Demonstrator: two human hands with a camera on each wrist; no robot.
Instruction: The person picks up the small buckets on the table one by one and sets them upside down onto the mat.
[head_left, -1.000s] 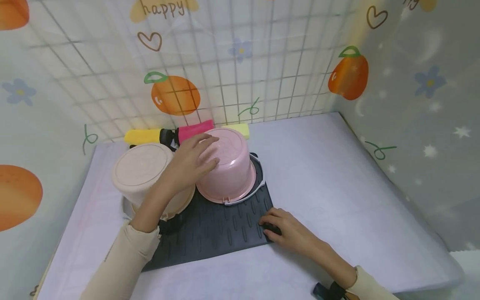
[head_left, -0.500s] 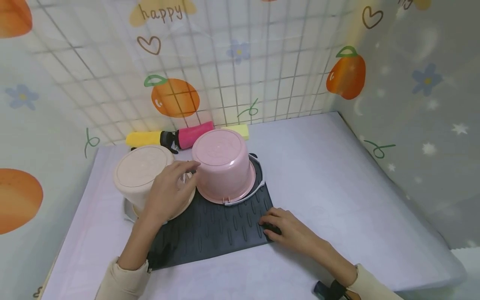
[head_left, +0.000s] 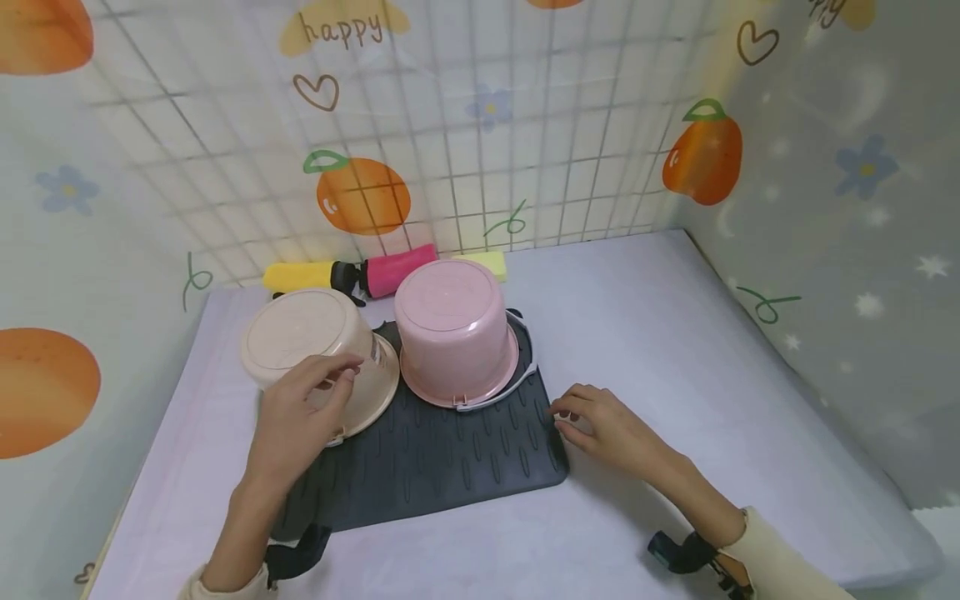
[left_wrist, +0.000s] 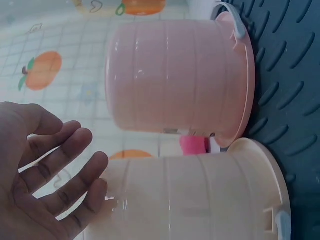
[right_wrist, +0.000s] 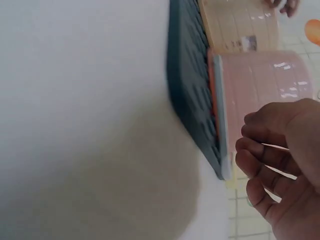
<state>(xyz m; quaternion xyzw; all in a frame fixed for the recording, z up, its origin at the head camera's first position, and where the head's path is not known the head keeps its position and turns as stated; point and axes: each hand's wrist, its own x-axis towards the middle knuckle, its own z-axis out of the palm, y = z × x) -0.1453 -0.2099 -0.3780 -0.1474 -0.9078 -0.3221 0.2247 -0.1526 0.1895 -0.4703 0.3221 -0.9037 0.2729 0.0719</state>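
Note:
Two buckets stand upside down on a dark ribbed mat (head_left: 450, 454). The pink bucket (head_left: 453, 333) is on the right, its pale handle (head_left: 498, 402) lying around the rim. To its left is the cream bucket (head_left: 300, 329), partly covered by my left hand (head_left: 296, 417) in the head view. That hand holds nothing, its fingers loosely bent beside the cream bucket's wall, as the left wrist view also shows. My right hand (head_left: 611, 425) hovers by the mat's right edge with loosely curled fingers and nothing in them.
Behind the buckets lie a yellow item (head_left: 300, 275), a pink item (head_left: 397, 268) with black parts, and a pale yellow block (head_left: 487, 263). A white cloth covers the table (head_left: 675, 333). Printed curtains (head_left: 570, 125) hang at the back and sides.
My left hand has drawn back from the pink bucket, moving left and nearer to me. My right hand has come off the mat's right edge. Both buckets stay put.

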